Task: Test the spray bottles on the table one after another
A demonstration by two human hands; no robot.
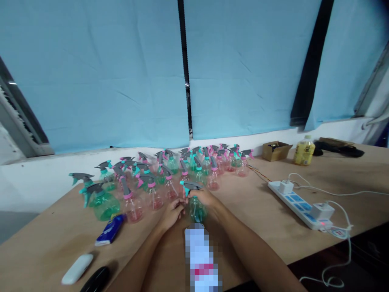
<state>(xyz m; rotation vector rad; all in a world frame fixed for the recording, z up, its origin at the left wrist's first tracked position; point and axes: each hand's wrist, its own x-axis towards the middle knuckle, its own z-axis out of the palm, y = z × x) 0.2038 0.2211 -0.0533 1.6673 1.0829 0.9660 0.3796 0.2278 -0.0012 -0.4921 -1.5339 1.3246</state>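
Green-tinted clear plastic spray bottle [197, 209] with a grey trigger head and teal nozzle stands upright on the broad brown wooden table [267, 219], near its front middle, just in front of a crowd of like pink and green spray bottles [170, 174]. By my reading, the trigger head is being fitted or tightened on the bottle neck. The right hand [204, 198] is wrapped over the head and collar; the left hand [172, 213] has its fingers closed against the bottle's side, steadying it. A white power strip [299, 204] lies well apart to the right; a blue packet [110, 230] lies to the left.
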